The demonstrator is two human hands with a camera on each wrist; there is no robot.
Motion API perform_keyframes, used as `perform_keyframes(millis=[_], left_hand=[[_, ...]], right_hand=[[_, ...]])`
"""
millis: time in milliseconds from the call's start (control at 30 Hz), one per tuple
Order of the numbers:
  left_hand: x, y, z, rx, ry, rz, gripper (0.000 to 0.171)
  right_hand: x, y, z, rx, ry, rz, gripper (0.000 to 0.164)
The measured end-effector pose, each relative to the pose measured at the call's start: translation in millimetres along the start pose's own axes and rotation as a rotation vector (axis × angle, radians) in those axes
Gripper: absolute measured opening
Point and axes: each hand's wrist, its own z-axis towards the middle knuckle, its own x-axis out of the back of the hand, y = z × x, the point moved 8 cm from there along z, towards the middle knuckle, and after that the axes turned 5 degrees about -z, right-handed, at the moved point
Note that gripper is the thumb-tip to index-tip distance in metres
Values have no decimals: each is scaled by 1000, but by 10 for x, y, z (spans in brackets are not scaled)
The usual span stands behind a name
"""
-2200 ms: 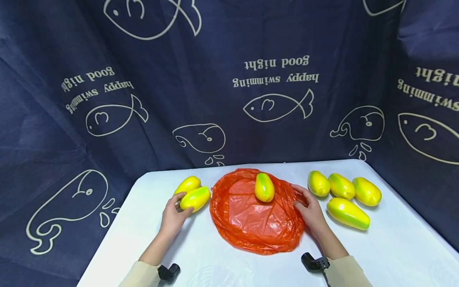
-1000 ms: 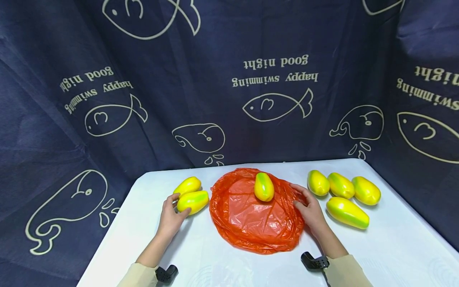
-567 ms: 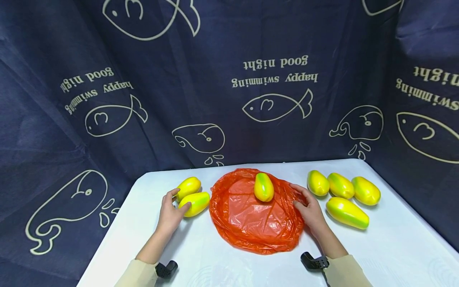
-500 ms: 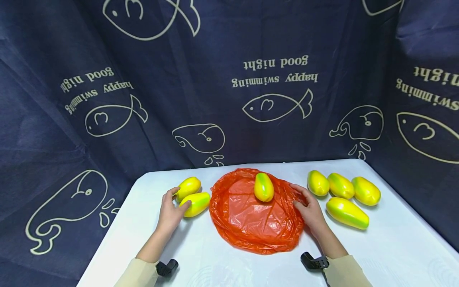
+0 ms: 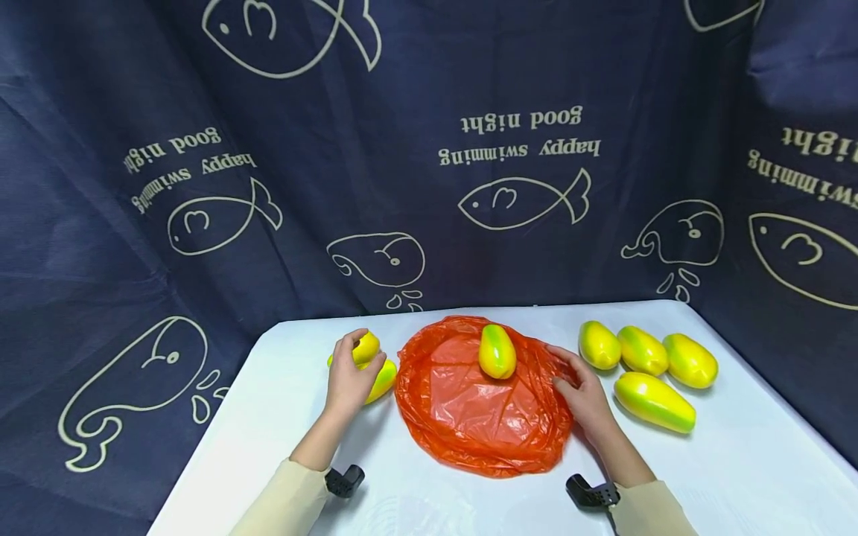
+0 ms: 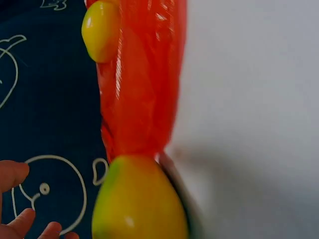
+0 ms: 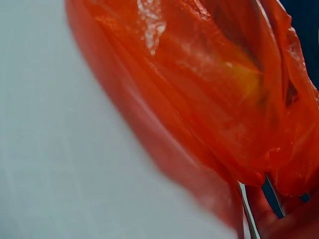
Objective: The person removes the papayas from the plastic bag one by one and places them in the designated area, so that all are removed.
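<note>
My left hand (image 5: 350,381) is over two yellow-green papayas at the left, thumb and fingers spread apart. It partly hides the front papaya (image 5: 383,381) and the rear papaya (image 5: 366,348). In the left wrist view the fingers (image 6: 12,175) stand apart from the nearest papaya (image 6: 139,201). A red plastic bag (image 5: 485,447) lies spread wide in the middle, with one papaya (image 5: 497,351) at its far side. My right hand (image 5: 590,398) holds the bag's right edge; in the right wrist view the film (image 7: 189,109) covers part of the fingers.
Right of the bag, several more papayas lie on the white table (image 5: 744,461), the long one (image 5: 655,402) nearest me. A dark blue curtain (image 5: 415,112) with fish and whale drawings hangs behind the table and along its sides.
My left hand first nudged the front papaya left, slid off it toward the rear one, and has now moved right and away from me above the pair. The right hand stays at the bag.
</note>
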Motion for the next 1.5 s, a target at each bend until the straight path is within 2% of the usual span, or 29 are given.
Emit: perform_keyframes(millis=[200,400,600,733,1033,1367,1500], left_hand=[[-194,119,-14,-65,-29,-33,54],[-422,206,2,-69,-81,-99,53],[-696,284,31,-38,-130,-191,53],[-879,328,35,-11,-159,-215,54],[-1230,368,27,46,-213,-336,57],[-1547,353,-23,105,-271,-355,62],[-1664,353,-43,124,-282,-335,67]], right_hand=[[-5,-26,-18,20,-8,14,58],[-3,-54,-23,13,-13,13,58],[16,-44,-19,7,-4,4,58],[21,-50,-13,26,-4,17,58],[17,-37,-13,5,-8,19,57],[17,-30,-9,9,-9,13,55],[13,-31,-7,4,-12,8,55]])
